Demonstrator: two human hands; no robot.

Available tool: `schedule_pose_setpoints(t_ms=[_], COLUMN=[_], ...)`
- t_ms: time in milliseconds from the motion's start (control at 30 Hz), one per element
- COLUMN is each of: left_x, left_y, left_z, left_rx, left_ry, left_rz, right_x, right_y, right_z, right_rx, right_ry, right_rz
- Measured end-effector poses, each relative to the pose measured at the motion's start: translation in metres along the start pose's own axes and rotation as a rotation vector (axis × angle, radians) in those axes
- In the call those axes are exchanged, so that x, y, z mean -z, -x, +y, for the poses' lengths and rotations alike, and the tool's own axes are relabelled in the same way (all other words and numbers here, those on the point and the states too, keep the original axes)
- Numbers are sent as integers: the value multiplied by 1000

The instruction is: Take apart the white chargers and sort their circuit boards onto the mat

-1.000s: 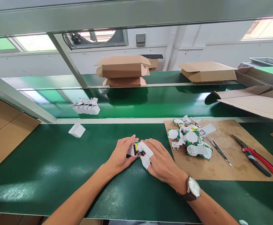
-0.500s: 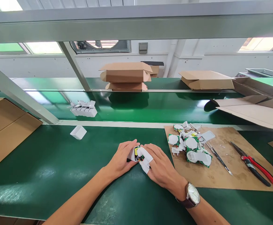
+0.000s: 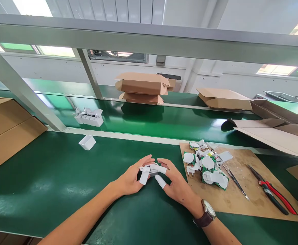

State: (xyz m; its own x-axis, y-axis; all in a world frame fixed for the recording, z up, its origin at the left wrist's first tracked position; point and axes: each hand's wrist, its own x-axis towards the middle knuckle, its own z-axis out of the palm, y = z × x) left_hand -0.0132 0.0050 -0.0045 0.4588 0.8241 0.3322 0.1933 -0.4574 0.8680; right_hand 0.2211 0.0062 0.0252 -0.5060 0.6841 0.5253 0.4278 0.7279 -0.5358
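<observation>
My left hand is closed around a small white plastic housing above the green work surface. At the housing's left end, a white plug-like piece with a flat flap sticks out. My right hand wears white finger cots on thumb and index finger. Its index finger presses on the housing's right end and the thumb tip is at the lower corner; the other fingers are extended. The inside of the housing is hidden. An open white plastic case lies on the surface, up and left of my hands.
Brown board at right bears a pile of green circuit boards with white parts, tweezers and red-black pliers. Behind are a row of white adapters and cardboard boxes. A large carton stands left.
The housing has been turned, so its yellow inner component no longer shows and the flap piece faces left. My right thumb and index finger have spread apart. The camera view has tilted.
</observation>
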Motion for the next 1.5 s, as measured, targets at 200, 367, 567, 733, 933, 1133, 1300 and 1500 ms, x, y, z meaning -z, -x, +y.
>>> schedule_pose_setpoints(t_ms=[200,367,567,733,933,1133,1300,1500], left_x=[1,8,3,0,1,-1,-2,-2], left_y=[-2,0,-1,0,-2,-3,-2,-4], left_z=[7,7,6,8,13,11,8,9], left_rx=[173,189,76,89,3,-33,-57,-69], left_ry=[131,78,90,55,-7,-131,-151,-152], left_rz=[107,141,130,175,231,275,279,282], right_x=[-9,-9,-14,-17,-15,-18,-19,-22], right_y=[-4,-3,-1,1,3,3,1,-3], right_z=[4,-1,2,5,3,1,-1,-4], right_rx=[61,116,95,127,84,45,89,80], right_ry=[-96,-32,-51,0,31,100,146,227], right_rz=[-30,89,29,52,13,10,38,-43])
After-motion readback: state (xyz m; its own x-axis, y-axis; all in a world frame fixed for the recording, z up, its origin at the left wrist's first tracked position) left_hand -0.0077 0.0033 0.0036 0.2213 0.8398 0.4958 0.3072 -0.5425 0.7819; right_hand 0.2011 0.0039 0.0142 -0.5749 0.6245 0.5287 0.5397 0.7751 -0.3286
